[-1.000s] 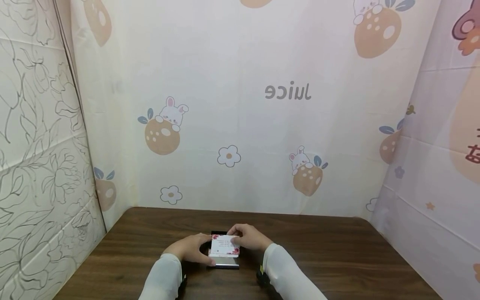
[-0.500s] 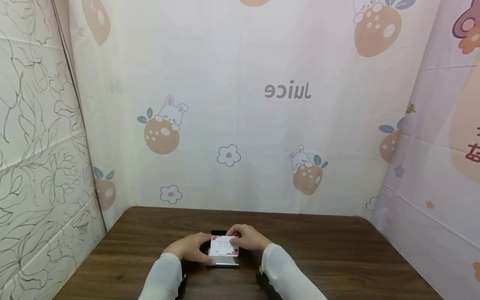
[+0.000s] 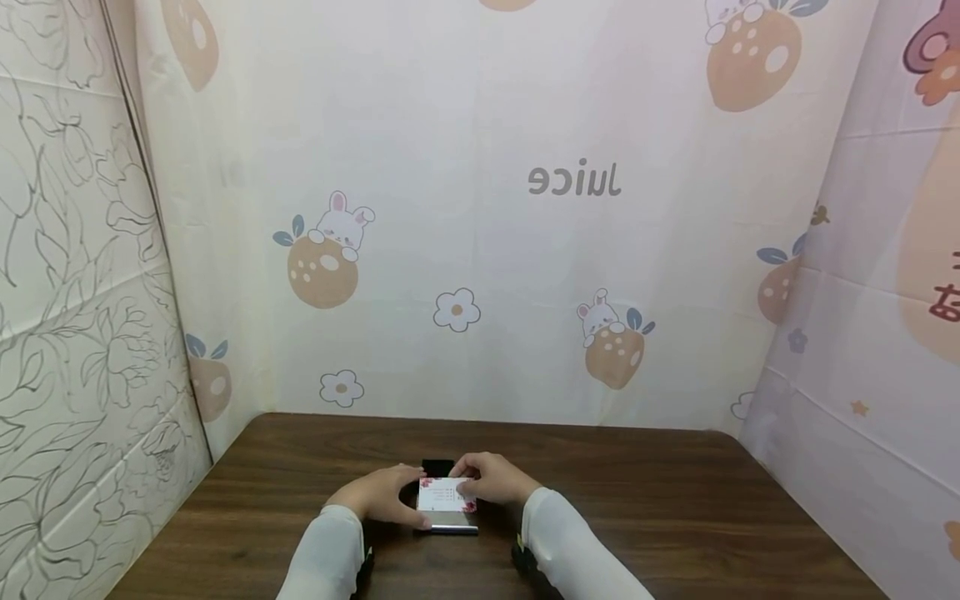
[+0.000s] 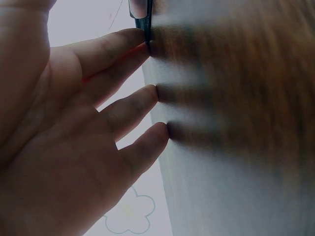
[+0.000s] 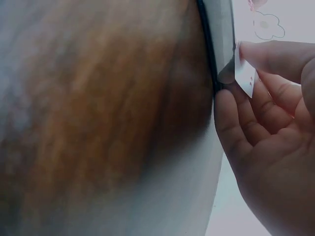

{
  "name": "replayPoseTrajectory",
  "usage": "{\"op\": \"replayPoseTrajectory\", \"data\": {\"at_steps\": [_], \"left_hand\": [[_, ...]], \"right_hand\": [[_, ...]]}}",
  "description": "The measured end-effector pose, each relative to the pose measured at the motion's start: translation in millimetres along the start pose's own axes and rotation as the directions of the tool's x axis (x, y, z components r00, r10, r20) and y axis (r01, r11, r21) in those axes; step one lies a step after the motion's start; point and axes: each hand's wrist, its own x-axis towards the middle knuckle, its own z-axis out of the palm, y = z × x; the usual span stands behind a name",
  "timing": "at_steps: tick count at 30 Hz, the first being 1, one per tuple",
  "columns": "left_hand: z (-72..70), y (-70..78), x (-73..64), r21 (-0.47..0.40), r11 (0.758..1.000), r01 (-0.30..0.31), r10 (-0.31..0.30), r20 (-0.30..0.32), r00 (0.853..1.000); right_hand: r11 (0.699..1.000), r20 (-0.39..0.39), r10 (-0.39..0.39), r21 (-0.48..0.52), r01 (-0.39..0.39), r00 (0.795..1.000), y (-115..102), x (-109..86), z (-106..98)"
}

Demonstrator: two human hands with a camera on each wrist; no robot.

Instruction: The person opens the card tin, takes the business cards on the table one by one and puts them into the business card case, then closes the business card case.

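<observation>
A slim card case [image 3: 450, 529], silver in front with a black lid [image 3: 437, 468] raised behind, lies on the brown table. White cards [image 3: 441, 495] with red floral corners and small print sit over it; whether one or a stack is unclear. My left hand [image 3: 381, 497] steadies the case's left side, thumb at the front corner and index finger at the back. Its other fingertips [image 4: 162, 129] touch the table. My right hand [image 3: 497, 480] pinches the cards at their right edge, thumb on top. In the right wrist view the card edge [image 5: 243, 73] tilts above the case.
The wooden table [image 3: 637, 500] spreads around both hands. A pale curtain [image 3: 480, 233] printed with rabbits and fruit hangs behind it, with more printed cloth at both sides. Dark wrist straps show under both white sleeves [image 3: 330, 550].
My right hand has drawn the cards slightly toward me, lower over the case, and more of the black lid shows behind. The left hand stays in place on the case.
</observation>
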Motion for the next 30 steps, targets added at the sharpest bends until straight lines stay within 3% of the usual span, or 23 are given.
{"op": "replayPoseTrajectory", "data": {"at_steps": [7, 16, 30], "left_hand": [[0.2, -0.3, 0.6, 0.004, 1.0, 0.002, -0.002, 0.009, 1.0], [-0.5, 0.7, -1.6, 0.001, 1.0, 0.014, -0.014, 0.011, 1.0], [0.2, -0.8, -1.0, 0.004, 1.0, 0.018, -0.018, 0.003, 1.0]], "right_hand": [[1.0, 0.047, 0.005, -0.001, -0.005, 0.999, 0.8, -3.7, 1.5], [0.998, 0.112, -0.055, -0.014, 0.057, 0.992, -0.1, -7.5, 1.5], [0.992, 0.072, -0.075, -0.092, 0.081, 0.995, 6.4, -15.3, -7.0]]}}
